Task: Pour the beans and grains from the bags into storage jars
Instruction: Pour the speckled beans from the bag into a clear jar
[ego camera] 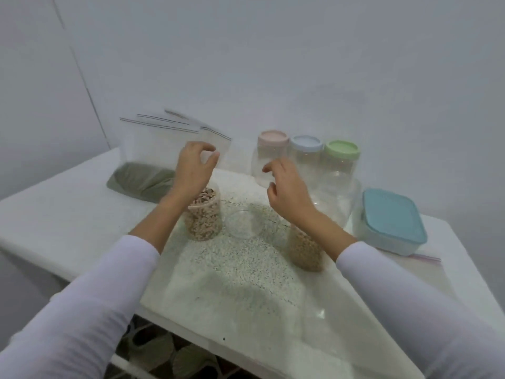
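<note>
Left hand [194, 164]: raised above the bean jar [203, 214], fingers loosely curled, gripping nothing.
Right hand [288, 192]: fingers relaxed, empty, before the pink-lid jar [269, 157].
Bags [153, 157]: upright, far left on the table [68, 214].

Several clear zip bags [161, 143] stand at the back left of the counter [68, 214], the front one holding greenish grain at its bottom. Two open jars hold beans: a speckled-bean jar [203, 217] and a tan-bean jar [306, 250]. Three empty jars with pink lid [272, 136], blue lid [306, 143] and green lid [342, 149] stand in a row behind.
</note>
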The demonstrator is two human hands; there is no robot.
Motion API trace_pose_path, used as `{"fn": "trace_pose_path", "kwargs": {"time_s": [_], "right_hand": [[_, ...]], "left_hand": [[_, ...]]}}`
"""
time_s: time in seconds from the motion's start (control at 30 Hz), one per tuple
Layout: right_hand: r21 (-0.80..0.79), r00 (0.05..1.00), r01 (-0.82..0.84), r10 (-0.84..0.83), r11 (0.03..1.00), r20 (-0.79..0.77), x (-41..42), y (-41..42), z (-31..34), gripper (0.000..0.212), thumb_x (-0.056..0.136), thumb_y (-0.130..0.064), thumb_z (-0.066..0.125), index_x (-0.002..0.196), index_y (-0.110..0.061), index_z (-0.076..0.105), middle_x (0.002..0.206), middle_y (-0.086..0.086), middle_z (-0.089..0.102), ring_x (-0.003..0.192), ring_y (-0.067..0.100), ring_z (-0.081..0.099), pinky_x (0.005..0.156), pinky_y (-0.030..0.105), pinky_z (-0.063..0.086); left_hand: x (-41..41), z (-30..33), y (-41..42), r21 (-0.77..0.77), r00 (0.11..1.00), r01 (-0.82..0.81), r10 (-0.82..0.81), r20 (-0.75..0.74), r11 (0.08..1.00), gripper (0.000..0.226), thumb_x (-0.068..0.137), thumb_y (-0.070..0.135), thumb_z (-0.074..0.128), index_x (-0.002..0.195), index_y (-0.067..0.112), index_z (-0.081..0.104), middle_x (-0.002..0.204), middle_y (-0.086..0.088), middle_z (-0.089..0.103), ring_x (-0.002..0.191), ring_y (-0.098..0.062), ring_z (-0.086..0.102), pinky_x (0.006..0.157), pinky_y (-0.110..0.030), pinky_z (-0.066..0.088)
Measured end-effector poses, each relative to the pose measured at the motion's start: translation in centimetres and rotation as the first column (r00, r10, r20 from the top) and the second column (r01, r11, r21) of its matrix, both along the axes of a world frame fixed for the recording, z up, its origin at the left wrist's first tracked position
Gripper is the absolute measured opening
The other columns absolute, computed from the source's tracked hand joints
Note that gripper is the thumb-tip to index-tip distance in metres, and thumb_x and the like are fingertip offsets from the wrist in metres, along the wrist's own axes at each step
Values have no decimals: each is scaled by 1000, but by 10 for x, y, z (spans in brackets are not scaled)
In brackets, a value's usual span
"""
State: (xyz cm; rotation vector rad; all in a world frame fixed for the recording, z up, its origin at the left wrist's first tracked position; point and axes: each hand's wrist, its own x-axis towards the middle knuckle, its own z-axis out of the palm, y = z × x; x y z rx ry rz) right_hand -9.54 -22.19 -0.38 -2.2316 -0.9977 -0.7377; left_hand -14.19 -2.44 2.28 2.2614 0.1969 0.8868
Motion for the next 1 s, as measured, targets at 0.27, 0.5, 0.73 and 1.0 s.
{"fn": "trace_pose_path", "kwargs": {"time_s": [0.27, 0.5, 0.73, 1.0], "right_hand": [[-687, 822, -121, -315, 717, -474, 34, 81, -48, 96, 77, -51, 71, 150, -24, 15, 157, 8, 12, 141, 36, 17, 112, 56, 20], [-699, 728, -180, -384, 692, -568, 48, 102, -72, 103, 69, -44, 78, 149, -38, 14, 148, 10, 22, 135, 37, 20, 109, 60, 27], [428, 660, 284, 149, 858, -737, 49, 106, -41, 83, 72, -36, 78, 134, -21, 25, 135, 14, 32, 118, 29, 45, 96, 39, 43], [566, 422, 9, 510, 824, -749, 14, 138, -64, 79, 51, -43, 79, 121, -20, 49, 133, 4, 47, 118, 27, 52, 95, 45, 49]], "left_hand": [[18, -35, 85, -292, 954, 69, -149, -261, 954, 31, 97, 25, 53, 120, 5, 59, 112, -7, 62, 100, -19, 57, 81, -25, 42], [23, -63, 96, -549, 895, 222, -392, -214, 806, 30, 95, 20, 53, 123, 10, 59, 116, -1, 65, 107, -16, 60, 94, -37, 49], [24, -69, 91, -642, 927, 189, -350, -133, 743, 46, 102, 38, 30, 119, 5, 58, 113, -8, 68, 97, -14, 62, 92, -33, 46], [28, -79, 110, -840, 855, 248, -517, -45, 483, 59, 91, 46, 43, 132, 3, 47, 129, -15, 58, 113, -28, 59, 95, -42, 49]]}}
